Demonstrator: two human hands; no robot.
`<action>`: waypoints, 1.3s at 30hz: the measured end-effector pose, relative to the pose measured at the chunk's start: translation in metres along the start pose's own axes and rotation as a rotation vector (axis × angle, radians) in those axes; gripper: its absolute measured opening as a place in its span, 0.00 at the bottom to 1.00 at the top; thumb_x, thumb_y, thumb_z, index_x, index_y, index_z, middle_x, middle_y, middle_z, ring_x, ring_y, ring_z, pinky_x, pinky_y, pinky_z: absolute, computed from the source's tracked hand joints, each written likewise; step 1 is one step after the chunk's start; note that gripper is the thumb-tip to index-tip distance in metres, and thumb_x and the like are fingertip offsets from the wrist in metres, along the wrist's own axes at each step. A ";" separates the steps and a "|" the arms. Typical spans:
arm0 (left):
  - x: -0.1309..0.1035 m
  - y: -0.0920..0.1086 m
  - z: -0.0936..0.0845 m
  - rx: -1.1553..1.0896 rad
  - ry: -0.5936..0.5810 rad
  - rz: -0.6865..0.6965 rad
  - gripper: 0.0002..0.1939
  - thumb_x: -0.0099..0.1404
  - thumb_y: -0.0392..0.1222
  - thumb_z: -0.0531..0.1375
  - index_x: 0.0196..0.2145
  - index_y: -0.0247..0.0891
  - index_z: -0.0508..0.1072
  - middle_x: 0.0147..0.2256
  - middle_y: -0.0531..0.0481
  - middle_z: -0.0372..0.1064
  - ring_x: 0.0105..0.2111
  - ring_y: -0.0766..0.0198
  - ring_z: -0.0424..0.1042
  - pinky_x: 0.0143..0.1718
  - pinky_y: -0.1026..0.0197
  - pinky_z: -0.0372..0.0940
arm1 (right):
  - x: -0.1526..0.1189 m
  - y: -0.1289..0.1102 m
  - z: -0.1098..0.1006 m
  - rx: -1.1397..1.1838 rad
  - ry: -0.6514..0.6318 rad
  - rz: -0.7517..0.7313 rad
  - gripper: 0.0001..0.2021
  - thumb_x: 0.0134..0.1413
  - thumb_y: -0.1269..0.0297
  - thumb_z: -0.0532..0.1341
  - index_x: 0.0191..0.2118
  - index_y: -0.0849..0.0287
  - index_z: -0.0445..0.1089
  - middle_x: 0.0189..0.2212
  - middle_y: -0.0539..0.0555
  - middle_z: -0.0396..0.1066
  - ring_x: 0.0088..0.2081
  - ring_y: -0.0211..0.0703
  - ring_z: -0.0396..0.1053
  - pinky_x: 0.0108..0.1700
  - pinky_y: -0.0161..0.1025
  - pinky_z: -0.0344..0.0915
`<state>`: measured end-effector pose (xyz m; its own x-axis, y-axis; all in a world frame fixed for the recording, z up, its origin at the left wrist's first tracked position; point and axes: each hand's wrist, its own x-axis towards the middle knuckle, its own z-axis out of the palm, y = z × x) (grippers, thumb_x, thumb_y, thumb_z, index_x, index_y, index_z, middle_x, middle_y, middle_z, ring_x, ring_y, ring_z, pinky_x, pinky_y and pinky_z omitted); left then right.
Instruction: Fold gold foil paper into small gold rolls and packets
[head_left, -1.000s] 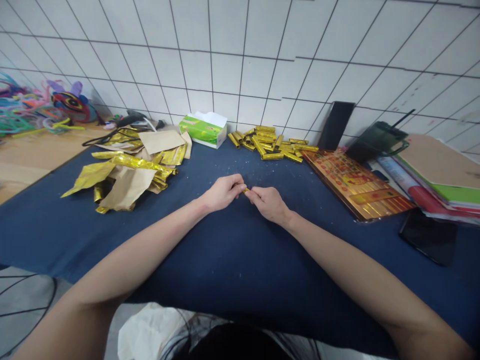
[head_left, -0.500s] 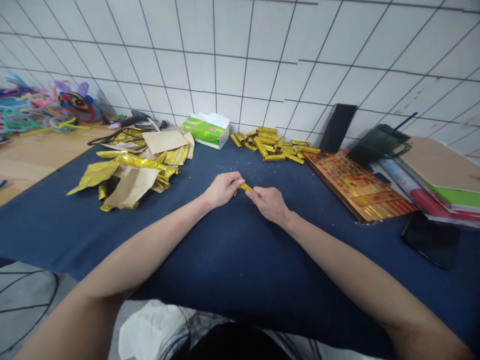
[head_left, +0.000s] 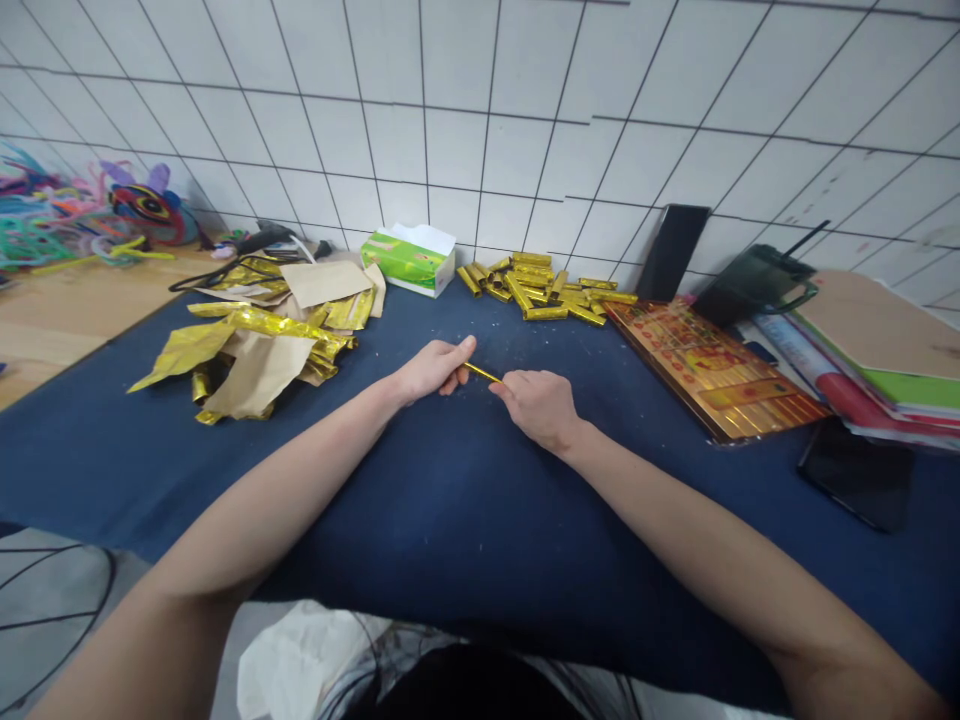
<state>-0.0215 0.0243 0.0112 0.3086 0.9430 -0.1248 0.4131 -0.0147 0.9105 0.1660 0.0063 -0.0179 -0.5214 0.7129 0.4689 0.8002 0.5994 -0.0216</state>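
Observation:
A thin strip of gold foil paper [head_left: 482, 373] spans the gap between my hands, low over the dark blue cloth [head_left: 450, 480]. Its left end is in the closed fingers of my left hand [head_left: 435, 368], the thumb lying along the top. My right hand [head_left: 538, 405] grips the other end, its fingers curled over and hiding it. Beyond them lies a pile of short gold foil rolls [head_left: 545, 313]. Left of my left hand is a heap of crumpled gold foil and brown paper [head_left: 274, 365].
A green tissue pack [head_left: 409, 258] stands by the tiled wall. On the right are an orange-gold printed pack [head_left: 720, 375], a dark mug [head_left: 754, 285], stacked folders [head_left: 892, 330] and a black phone [head_left: 859, 475]. Colourful pipe cleaners [head_left: 60, 215] lie far left.
My hands have moved slightly apart, so more of the gold strip shows between them. It now looks thinner, edge-on. My right hand has rolled over and the left thumb has lifted.

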 end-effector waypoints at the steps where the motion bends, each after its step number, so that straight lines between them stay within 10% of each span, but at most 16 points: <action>1: 0.000 0.000 0.000 -0.024 -0.037 -0.040 0.28 0.62 0.60 0.45 0.17 0.36 0.62 0.10 0.55 0.54 0.11 0.73 0.52 0.16 0.67 0.46 | 0.000 0.000 0.000 -0.005 0.006 -0.018 0.24 0.61 0.54 0.42 0.24 0.61 0.66 0.21 0.54 0.68 0.23 0.36 0.61 0.27 0.36 0.48; 9: -0.003 -0.001 0.007 0.138 0.027 0.227 0.13 0.61 0.45 0.52 0.22 0.36 0.61 0.16 0.57 0.58 0.16 0.73 0.52 0.20 0.68 0.49 | 0.002 0.000 -0.006 0.412 -0.124 0.207 0.19 0.59 0.53 0.46 0.27 0.58 0.65 0.21 0.48 0.66 0.24 0.36 0.63 0.27 0.33 0.50; 16: -0.009 0.005 0.014 0.391 -0.001 0.399 0.09 0.60 0.40 0.51 0.28 0.35 0.69 0.24 0.55 0.65 0.25 0.70 0.61 0.29 0.67 0.55 | 0.001 0.002 0.001 0.292 -0.113 0.072 0.20 0.59 0.56 0.45 0.21 0.59 0.61 0.19 0.50 0.63 0.22 0.35 0.59 0.27 0.34 0.48; 39: -0.004 -0.001 0.012 0.293 0.160 0.402 0.09 0.59 0.40 0.53 0.27 0.35 0.71 0.27 0.53 0.69 0.29 0.67 0.66 0.34 0.64 0.58 | 0.002 0.003 0.000 0.398 -0.074 0.176 0.22 0.58 0.52 0.44 0.19 0.59 0.59 0.15 0.48 0.59 0.19 0.34 0.56 0.25 0.34 0.48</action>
<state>-0.0129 0.0167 0.0061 0.3664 0.8826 0.2944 0.5188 -0.4565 0.7228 0.1671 0.0098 -0.0172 -0.4184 0.8322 0.3638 0.7097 0.5495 -0.4409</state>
